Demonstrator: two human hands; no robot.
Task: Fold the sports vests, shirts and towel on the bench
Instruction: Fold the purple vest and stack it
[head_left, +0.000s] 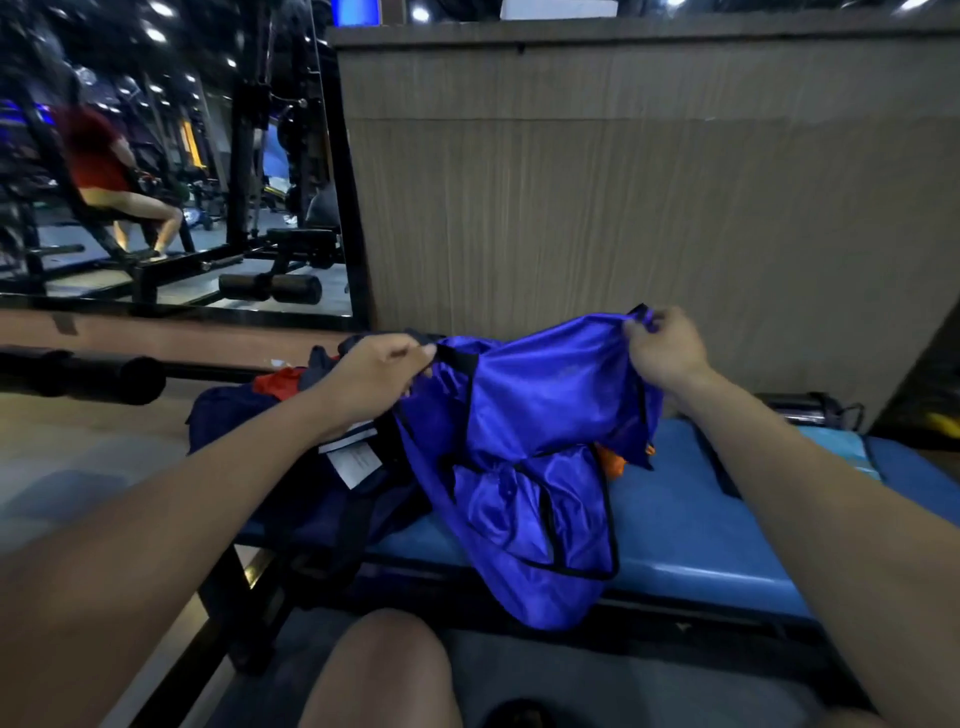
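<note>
Nearest the lens we see a bare knee (384, 670), and just beyond it the blue padded counter (691, 525). Above the counter we observe the shiny blue sports vest (535, 467) with black trim, held up by its top edge; its lower part sags onto the padding and over the near edge. The left hand (376, 371) has its fingers curled round the vest's left shoulder strap. The right hand (667, 348) pinches the right strap between thumb and fingertips. An orange garment (610, 462) shows from behind the vest's right side. To the left we note a heap of dark clothing (311, 467) with a white label and a red piece (278, 382) on top. A dark bottle (800, 408) lies at the far right end, before a wood-grain panel (623, 182).
</note>
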